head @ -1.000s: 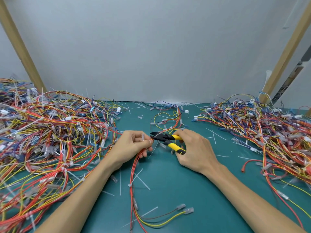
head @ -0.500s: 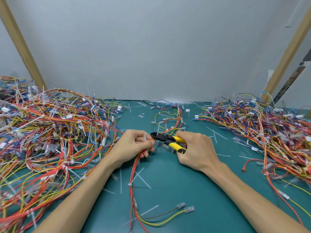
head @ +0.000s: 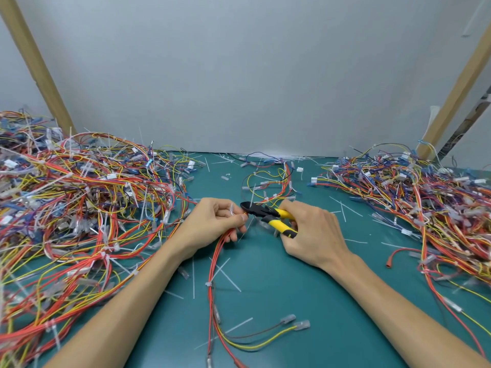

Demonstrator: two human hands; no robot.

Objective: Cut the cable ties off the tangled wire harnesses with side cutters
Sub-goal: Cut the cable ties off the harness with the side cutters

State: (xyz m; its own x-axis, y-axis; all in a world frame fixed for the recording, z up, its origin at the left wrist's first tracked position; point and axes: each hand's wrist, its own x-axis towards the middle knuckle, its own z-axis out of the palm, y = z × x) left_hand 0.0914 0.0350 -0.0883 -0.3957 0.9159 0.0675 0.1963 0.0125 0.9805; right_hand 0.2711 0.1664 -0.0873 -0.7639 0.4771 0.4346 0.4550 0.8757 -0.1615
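Note:
My left hand (head: 215,224) grips a bundle of red wires, a wire harness (head: 212,272), at the table's middle, with a white cable tie (head: 231,210) sticking up between its fingers. My right hand (head: 310,235) holds yellow-handled side cutters (head: 268,216), whose black jaws point left and touch the harness right at my left fingertips. The harness runs down toward me, carries another white tie (head: 208,284) and ends in clear connectors (head: 295,323).
A big heap of tangled harnesses (head: 79,208) fills the left of the green table (head: 305,301); another heap (head: 425,203) covers the right. Cut white tie pieces lie scattered on the mat. Wooden posts (head: 39,67) lean at both back corners against a grey wall.
Both hands stay in nearly the same place; the cutter jaws have stayed at the wires by my left fingertips. The view has shifted slightly.

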